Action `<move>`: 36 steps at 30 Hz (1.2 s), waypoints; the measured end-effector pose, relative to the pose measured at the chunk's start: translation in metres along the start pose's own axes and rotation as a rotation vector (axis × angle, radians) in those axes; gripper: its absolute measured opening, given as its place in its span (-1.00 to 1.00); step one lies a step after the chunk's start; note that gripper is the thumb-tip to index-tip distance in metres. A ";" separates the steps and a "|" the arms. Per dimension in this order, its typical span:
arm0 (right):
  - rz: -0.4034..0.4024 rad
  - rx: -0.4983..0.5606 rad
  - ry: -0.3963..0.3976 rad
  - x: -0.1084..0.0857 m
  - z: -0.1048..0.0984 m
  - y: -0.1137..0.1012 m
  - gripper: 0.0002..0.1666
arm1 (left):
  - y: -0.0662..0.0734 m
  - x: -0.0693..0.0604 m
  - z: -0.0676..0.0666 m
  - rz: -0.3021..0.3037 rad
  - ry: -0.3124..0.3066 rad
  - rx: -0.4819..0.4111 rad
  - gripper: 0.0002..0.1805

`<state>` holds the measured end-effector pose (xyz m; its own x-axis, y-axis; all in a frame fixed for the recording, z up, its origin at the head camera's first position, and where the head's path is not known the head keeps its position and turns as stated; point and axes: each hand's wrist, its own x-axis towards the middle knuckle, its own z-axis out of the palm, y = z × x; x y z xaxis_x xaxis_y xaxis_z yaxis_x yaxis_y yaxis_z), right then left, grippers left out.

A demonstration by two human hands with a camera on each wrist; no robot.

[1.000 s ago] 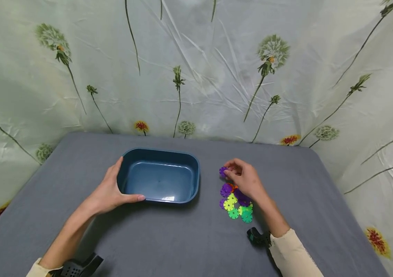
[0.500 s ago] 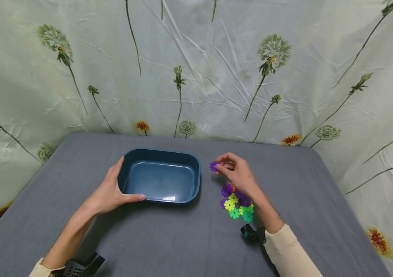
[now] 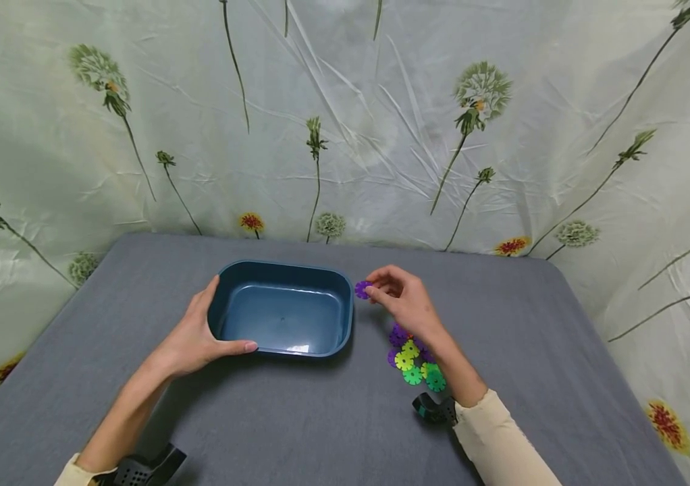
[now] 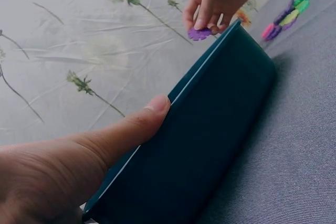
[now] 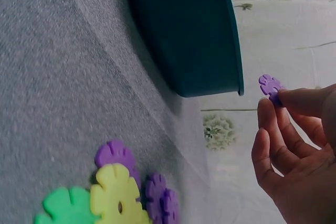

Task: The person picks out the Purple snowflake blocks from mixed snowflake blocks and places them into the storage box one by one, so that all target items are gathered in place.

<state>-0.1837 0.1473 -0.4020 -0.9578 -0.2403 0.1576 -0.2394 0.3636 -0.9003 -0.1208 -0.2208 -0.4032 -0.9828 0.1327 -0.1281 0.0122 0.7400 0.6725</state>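
Observation:
A dark blue plastic bin stands on the cloth-covered table, and nothing lies in it. My left hand holds its left end, the thumb along the near rim and the fingers at the left side; the left wrist view shows the thumb over the rim. Between thumb and fingertips my right hand pinches a purple snowflake disc, held up just right of the bin's right rim. Below the right hand lies a loose pile of snowflake discs in purple, yellow and green, partly hidden by the forearm.
Grey cloth covers the table. Behind it hangs a pale curtain printed with dandelions. A black wrist device on the right arm sits close to the pile's near side; another device is on the left wrist.
My right hand has moved left with the purple snowflake disc, from above the pile to beside the bin's right rim. The left hand and the bin have stayed in place.

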 end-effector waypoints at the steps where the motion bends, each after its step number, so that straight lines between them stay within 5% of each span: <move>1: -0.001 -0.001 0.001 0.000 0.001 0.000 -0.85 | 0.000 0.000 0.000 0.001 0.002 -0.001 0.58; 11: -0.016 0.049 -0.042 0.004 0.016 0.003 -0.80 | -0.005 -0.002 -0.002 -0.038 -0.007 -0.002 0.59; 36: -0.022 0.049 -0.008 0.009 0.034 0.004 -0.70 | -0.001 -0.001 0.000 -0.056 -0.004 -0.025 0.59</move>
<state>-0.1879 0.1162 -0.4181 -0.9511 -0.2552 0.1739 -0.2516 0.3137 -0.9156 -0.1202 -0.2213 -0.4040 -0.9811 0.0940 -0.1690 -0.0476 0.7297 0.6822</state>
